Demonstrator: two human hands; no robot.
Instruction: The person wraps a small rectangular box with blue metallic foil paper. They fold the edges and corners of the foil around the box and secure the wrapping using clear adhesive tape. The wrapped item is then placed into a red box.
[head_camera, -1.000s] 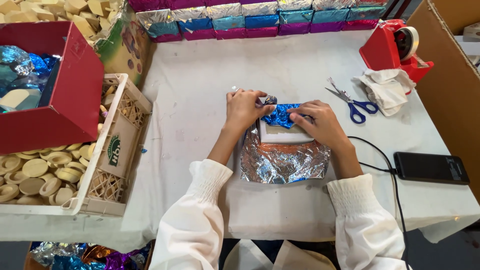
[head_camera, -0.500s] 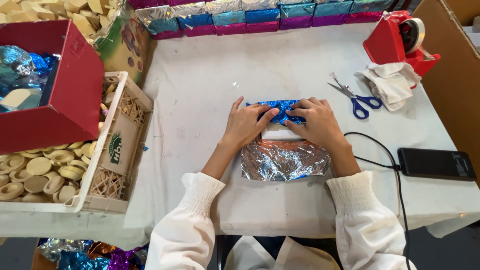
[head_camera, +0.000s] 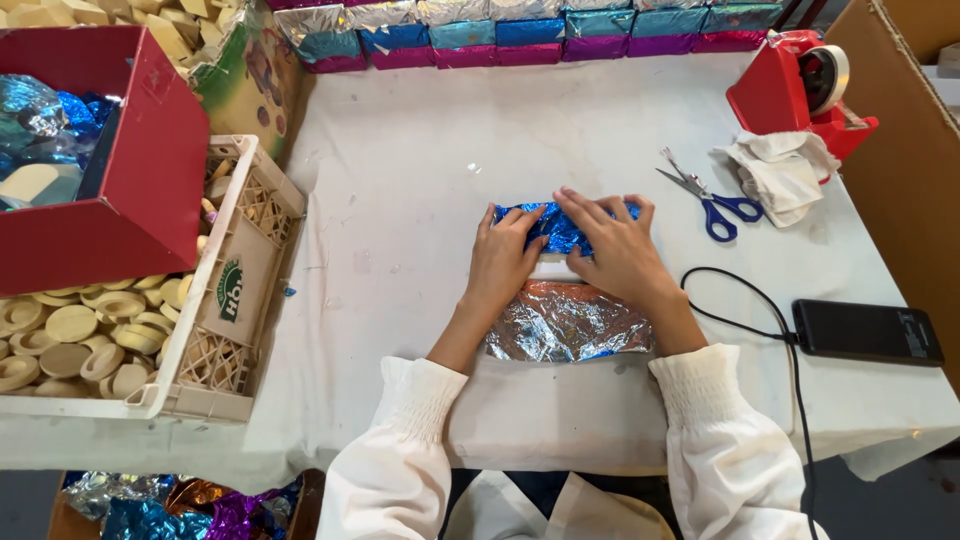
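Foil sheet (head_camera: 565, 325), silver and crumpled, lies at centre frame on the white tabletop (head_camera: 420, 170), its blue side folded up over a flat pale block (head_camera: 553, 268) so that only a sliver of the block shows. Left hand (head_camera: 500, 262) and right hand (head_camera: 615, 250) both press flat on the blue fold, fingers together and extended, pinning the foil against the block so the crease holds; nothing is pinched. Lower left, a pale crate (head_camera: 235, 300) holds round beige discs (head_camera: 70, 335), within reach for refills. A red box (head_camera: 130, 190) above it holds more foil. Right of the hands, a black phone (head_camera: 868, 332) with its cable sits out of the way. Further up right are blue-handled scissors (head_camera: 712, 200), a white rag (head_camera: 780, 172) and a red tape dispenser (head_camera: 795, 90). Along the top edge, a row of wrapped blocks (head_camera: 560, 30) in blue, teal and magenta is lined up, clear of the work area.
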